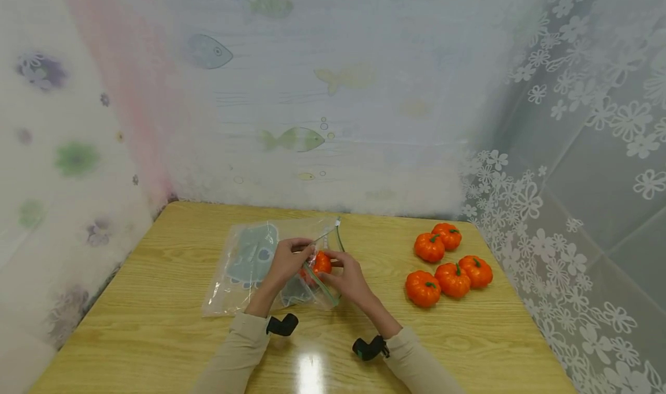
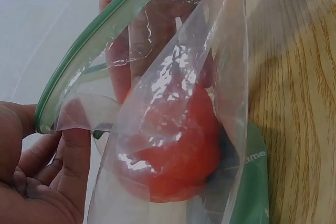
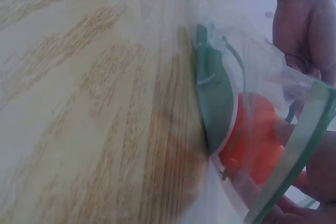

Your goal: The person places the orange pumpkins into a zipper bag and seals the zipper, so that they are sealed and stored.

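A clear zip bag (image 1: 221,287) with a pale blue-green printed figure lies on the table, its green-edged mouth spread toward the right. My left hand (image 1: 286,261) pinches the rim of that mouth between thumb and fingers; the left wrist view shows the green zip strip (image 2: 79,51) beside the hand (image 2: 47,177). With my right hand (image 1: 351,275) I grip a small orange pumpkin (image 1: 322,263) just inside the mouth. Through the film, the pumpkin (image 2: 173,150) looks glossy. In the right wrist view, fingers of the right hand reach round the pumpkin (image 3: 260,140) within the bag.
On the right of the wooden table (image 1: 156,267) sit several more orange pumpkins with green stems, among them a front one (image 1: 422,289) and a back one (image 1: 447,236). A fish-printed curtain (image 1: 390,151) hangs behind; a flowered screen (image 1: 572,267) borders the right side.
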`<action>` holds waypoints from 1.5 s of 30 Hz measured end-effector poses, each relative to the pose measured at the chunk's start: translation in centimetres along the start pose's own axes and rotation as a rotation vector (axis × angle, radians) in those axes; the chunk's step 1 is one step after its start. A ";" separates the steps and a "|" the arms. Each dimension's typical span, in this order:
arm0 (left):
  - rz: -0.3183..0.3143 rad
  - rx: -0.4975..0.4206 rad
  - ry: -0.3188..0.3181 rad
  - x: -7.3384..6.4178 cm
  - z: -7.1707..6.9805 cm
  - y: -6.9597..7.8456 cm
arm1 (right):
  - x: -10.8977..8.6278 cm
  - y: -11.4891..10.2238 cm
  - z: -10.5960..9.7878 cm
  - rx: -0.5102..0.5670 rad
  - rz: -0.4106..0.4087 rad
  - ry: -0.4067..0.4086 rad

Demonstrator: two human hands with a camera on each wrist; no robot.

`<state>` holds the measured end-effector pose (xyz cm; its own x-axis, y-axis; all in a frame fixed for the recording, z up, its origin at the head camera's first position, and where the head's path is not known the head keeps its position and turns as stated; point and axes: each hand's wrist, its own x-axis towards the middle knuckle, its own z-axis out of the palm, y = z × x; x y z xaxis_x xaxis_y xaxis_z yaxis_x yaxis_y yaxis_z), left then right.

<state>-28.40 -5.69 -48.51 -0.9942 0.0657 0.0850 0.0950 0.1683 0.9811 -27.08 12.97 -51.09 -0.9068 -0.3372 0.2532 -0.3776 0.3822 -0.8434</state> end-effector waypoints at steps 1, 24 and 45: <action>0.000 -0.002 0.000 0.0 0.0 0.0 | 0.0 0.0 0.0 -0.002 -0.011 0.000; -0.011 -0.010 -0.022 0.0 -0.3 -0.1 | -3.4 -0.3 -2.2 0.088 0.023 0.198; -0.018 -0.053 -0.042 -0.6 -0.5 0.8 | -6.0 0.9 -8.4 0.124 0.115 0.320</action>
<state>-27.77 -6.08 -47.69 -0.9927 0.1043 0.0615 0.0737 0.1176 0.9903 -23.55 22.60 -49.36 -0.9622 -0.0039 0.2723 -0.2618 0.2885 -0.9210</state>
